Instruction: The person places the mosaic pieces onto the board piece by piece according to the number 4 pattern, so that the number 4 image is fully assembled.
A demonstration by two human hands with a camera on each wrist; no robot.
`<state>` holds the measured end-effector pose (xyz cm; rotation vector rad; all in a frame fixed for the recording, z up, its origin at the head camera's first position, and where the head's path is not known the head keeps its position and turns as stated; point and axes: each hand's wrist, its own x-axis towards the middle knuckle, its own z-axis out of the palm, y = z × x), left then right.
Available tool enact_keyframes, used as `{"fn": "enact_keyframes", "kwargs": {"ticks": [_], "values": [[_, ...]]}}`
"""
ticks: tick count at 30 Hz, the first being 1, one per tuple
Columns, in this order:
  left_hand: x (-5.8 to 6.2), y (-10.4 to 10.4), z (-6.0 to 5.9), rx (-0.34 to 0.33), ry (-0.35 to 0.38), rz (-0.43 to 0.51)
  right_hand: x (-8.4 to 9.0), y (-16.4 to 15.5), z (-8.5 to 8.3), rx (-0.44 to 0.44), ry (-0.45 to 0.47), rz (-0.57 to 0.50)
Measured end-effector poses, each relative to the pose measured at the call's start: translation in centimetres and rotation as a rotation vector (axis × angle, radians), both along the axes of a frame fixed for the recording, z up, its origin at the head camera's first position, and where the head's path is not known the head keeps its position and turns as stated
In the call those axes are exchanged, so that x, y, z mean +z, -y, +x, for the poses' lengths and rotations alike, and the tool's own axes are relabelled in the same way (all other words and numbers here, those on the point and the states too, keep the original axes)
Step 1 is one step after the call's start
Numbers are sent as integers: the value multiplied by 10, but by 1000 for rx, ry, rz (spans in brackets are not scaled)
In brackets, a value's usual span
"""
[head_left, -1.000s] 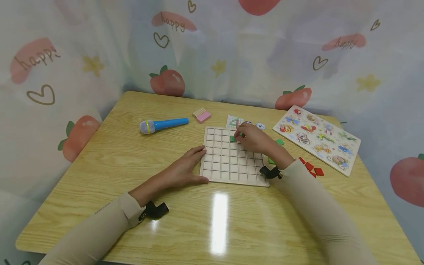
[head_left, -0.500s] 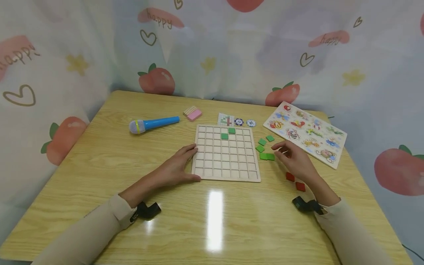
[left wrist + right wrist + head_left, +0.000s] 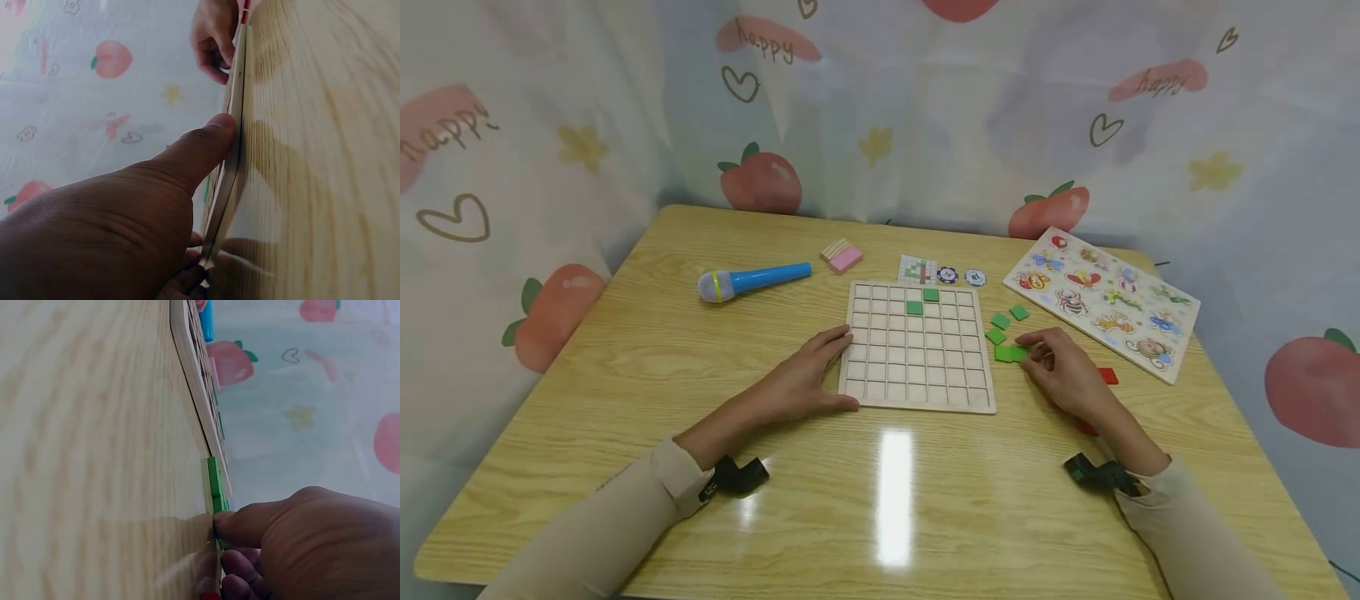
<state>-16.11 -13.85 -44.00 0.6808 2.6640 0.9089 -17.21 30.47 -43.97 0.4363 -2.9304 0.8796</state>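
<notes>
A square wooden grid board (image 3: pixel 916 352) lies on the table, with two green tiles (image 3: pixel 914 308) in cells near its far side. My left hand (image 3: pixel 797 379) rests at the board's left edge, fingers spread. The left wrist view has its thumb (image 3: pixel 209 137) against the board's side. Right of the board, my right hand (image 3: pixel 1063 371) pinches a green square tile (image 3: pixel 1019 353) between thumb and forefinger. That tile lies flush beside another green tile (image 3: pixel 1003 354). In the right wrist view the thumb (image 3: pixel 234 526) presses the tile's near edge.
Several loose green tiles (image 3: pixel 1000 320) lie right of the board; red tiles (image 3: pixel 1108 376) are partly behind the right hand. Farther back are a pattern card (image 3: pixel 917 269), two round chips (image 3: pixel 948 275), a pink-and-cream block (image 3: pixel 842 256), a toy microphone (image 3: pixel 756 282) and an insect puzzle board (image 3: pixel 1105 300).
My right hand has left the grid board, where a green tile now sits, and moved right to the loose green tiles, closing on one. The left hand stays at the board's edge.
</notes>
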Motion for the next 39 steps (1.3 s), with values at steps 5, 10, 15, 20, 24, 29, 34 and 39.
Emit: {"fn": "enact_keyframes", "kwargs": {"ticks": [5, 10, 15, 20, 24, 29, 34, 39], "values": [[0, 1, 1, 4, -7, -3, 1, 2, -1, 3, -8, 19], [2, 3, 3, 1, -7, 7, 1, 3, -1, -9, 11, 36], [1, 3, 3, 7, 1, 5, 5, 2, -2, -23, 51, 61], [-1, 1, 1, 6, 0, 6, 13, 0, -3, -14, 88, 77], [-2, 0, 0, 2, 7, 10, 22, 1, -1, -5, 78, 101], [-1, 0, 1, 1, 13, 8, 40, 15, -7, 33, 52, 148], [0, 0, 2, 5, 13, -2, 60, 57, -24, 135, 64, 165], [0, -1, 2, 2, 4, -8, 65, 105, -42, 258, 81, 185]]}}
